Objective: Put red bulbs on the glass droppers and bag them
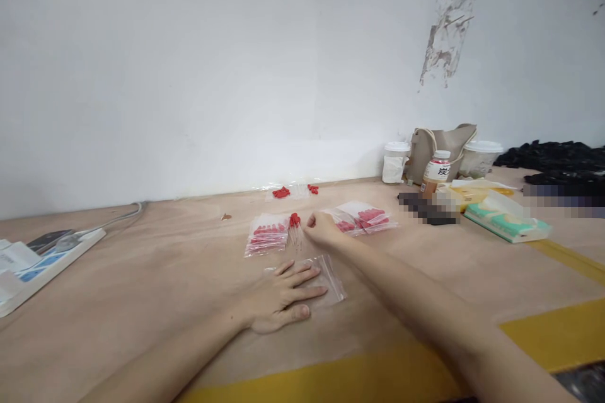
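Note:
My left hand lies flat with spread fingers on a clear zip bag, pressing it to the table. Just beyond it, my right hand is closed, its fingertips curled together beside a small bunch of red-headed pins with thin shafts. Whether anything is between those fingers is too small to see. A stack of zip bags with red pieces inside lies left of the bunch. More filled zip bags are spread out to the right, partly behind my right hand.
Loose red pieces rest on clear plastic near the wall. On the left is a power strip. At the back right stand a lidded cup, a bottle and a grey bag, with a green tissue pack in front.

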Demonstrator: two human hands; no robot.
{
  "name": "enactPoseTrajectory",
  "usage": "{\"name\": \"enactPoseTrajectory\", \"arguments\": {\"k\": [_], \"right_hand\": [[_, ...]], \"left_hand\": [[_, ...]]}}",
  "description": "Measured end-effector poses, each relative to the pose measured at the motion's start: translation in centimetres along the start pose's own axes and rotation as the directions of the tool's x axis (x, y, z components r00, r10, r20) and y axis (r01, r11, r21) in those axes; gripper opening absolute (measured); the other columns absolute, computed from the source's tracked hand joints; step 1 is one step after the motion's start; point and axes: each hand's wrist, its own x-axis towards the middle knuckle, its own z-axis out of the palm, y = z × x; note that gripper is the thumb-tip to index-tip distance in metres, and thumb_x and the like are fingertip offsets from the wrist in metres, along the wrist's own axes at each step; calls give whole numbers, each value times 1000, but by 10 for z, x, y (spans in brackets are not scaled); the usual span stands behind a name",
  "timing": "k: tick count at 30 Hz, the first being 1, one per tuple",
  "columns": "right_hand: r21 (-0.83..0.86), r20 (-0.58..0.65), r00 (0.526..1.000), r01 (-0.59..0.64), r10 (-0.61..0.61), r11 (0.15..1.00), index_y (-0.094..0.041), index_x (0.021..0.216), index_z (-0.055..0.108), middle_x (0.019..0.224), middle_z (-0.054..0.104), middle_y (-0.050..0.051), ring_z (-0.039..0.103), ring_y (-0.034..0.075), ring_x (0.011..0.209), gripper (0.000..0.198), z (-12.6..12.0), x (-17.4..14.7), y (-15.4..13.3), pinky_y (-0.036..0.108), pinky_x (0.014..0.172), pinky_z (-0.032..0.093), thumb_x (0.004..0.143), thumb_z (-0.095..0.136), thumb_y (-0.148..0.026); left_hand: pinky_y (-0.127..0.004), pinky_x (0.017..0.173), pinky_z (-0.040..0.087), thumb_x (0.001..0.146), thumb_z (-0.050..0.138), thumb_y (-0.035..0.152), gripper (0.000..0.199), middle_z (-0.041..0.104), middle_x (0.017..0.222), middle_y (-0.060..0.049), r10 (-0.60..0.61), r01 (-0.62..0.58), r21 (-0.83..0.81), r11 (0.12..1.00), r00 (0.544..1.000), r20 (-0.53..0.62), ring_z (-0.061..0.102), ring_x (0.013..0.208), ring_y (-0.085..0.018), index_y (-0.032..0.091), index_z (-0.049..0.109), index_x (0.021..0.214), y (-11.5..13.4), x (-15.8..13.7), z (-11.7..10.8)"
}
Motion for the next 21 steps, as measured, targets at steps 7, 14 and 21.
{"name": "enactPoseTrajectory", "arguments": {"k": [7, 14, 21], "right_hand": [[63, 120, 976, -189, 181, 980, -16, 59, 55, 48, 53, 1, 54, 17, 52, 14, 28, 35, -5, 24, 46, 36, 51, 61, -7], [262, 157, 978, -177, 139, 949, -9, 118, 38, 45, 49, -5, 49, 11, 42, 54, -6, 13, 0, 20, 42, 35, 65, 50, -11], [621, 105, 990, -142, 97, 771, -16, 133, 0, 47, 48, -10, 50, 12, 38, 90, -52, -47, 49, 19, 36, 39, 59, 52, -14]], "left_hand": [[-32, 84, 42, 89, 39, 27, 27, 56, 104, -8, -120, 72, -145, 987, 928, -352, 53, 95, -18, 20, 62, 102, 2, -3, 11], [-34, 88, 41, 89, 40, 24, 31, 58, 112, -7, -113, 57, -192, 980, 949, -295, 53, 100, -19, 23, 57, 114, 1, -4, 9], [-35, 99, 33, 90, 38, 24, 34, 50, 126, -3, -126, 76, -226, 971, 968, -217, 45, 115, -17, 25, 49, 122, -3, -3, 9]]}}
